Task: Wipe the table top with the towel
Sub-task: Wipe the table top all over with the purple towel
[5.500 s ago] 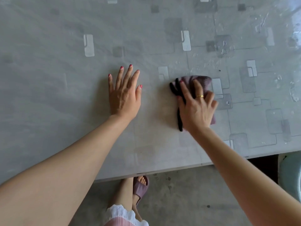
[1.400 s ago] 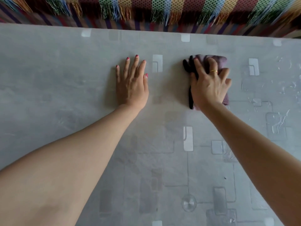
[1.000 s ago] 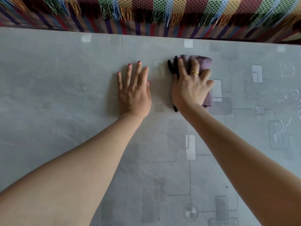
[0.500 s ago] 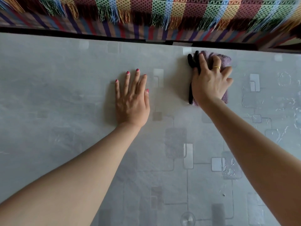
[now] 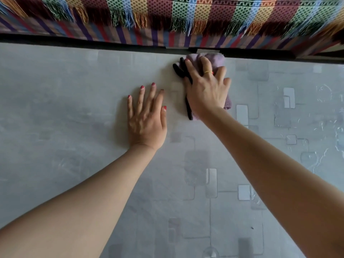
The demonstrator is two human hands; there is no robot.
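At the desk's [image 5: 55, 108] far edge, the right hand [image 5: 206, 94] presses spread fingers on the towel [image 5: 214, 57]; the left hand [image 5: 147, 118] rests flat. Streaks at right suggest wiping remains.

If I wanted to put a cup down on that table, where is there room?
The table top is bare left of the left hand, and on the near stretch between the two forearms. The crowded part is the far edge, where the right hand presses the towel beside the fringed blanket. Right of it lie wet streaks.
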